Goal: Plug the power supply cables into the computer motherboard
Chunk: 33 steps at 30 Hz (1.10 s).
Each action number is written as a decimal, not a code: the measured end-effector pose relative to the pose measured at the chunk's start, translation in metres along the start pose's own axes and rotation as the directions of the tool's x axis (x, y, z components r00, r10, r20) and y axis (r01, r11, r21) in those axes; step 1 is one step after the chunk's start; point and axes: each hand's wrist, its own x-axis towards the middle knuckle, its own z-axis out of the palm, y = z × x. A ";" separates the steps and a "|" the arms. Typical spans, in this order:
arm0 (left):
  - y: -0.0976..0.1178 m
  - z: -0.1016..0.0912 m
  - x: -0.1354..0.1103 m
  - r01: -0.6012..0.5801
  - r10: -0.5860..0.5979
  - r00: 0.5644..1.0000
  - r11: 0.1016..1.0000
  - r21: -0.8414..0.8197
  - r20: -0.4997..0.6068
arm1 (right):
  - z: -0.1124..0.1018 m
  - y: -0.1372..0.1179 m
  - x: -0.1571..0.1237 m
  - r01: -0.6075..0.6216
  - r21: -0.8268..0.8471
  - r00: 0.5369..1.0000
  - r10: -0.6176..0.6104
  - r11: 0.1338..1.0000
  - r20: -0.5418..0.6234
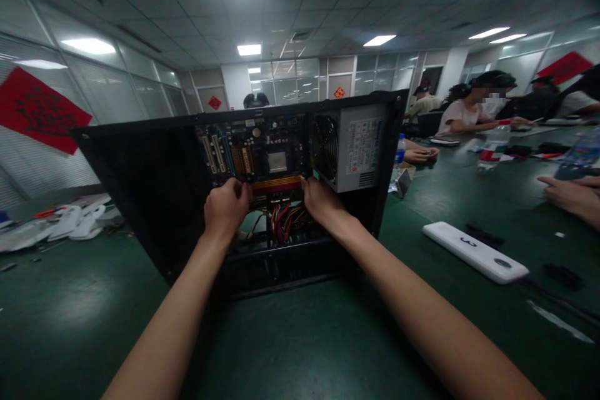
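An open black computer case (150,181) stands on the green table in front of me, with its inside facing me. On the motherboard (291,137) inside, a bare square processor (276,162) sits above the red and yellow memory slots (277,185). My left hand (226,205) is closed at the left end of these slots. At their right end, my right hand (322,199) is closed too, below the power supply (360,149). Fingers hide what, if anything, each hand pinches. Bundled red, yellow and black cables (284,222) hang beneath the slots.
A white device marked 3 (473,250) lies on the green table (290,344) to the right, with a cable behind it. Bottles (494,147) stand farther back. Other people's hands (574,197) rest at the right. White parts (79,219) are piled at the left.
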 end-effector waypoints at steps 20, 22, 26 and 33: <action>0.005 -0.003 -0.005 -0.072 0.063 0.995 0.991 0.116 0.080 | -0.002 -0.003 0.004 -0.008 -0.081 0.999 0.011 0.997 0.044; 0.005 -0.002 -0.004 -0.063 0.054 0.995 0.993 0.104 0.080 | -0.003 -0.004 0.004 -0.008 -0.087 0.999 0.012 0.996 0.047; 0.007 0.002 -0.002 -0.058 0.054 0.996 0.997 0.059 0.073 | -0.002 -0.004 0.004 -0.007 -0.067 0.999 0.010 0.998 0.044; 0.012 0.003 -0.002 -0.025 0.021 0.998 0.998 0.062 0.059 | 0.001 0.000 0.007 -0.002 -0.037 1.000 0.003 0.999 0.023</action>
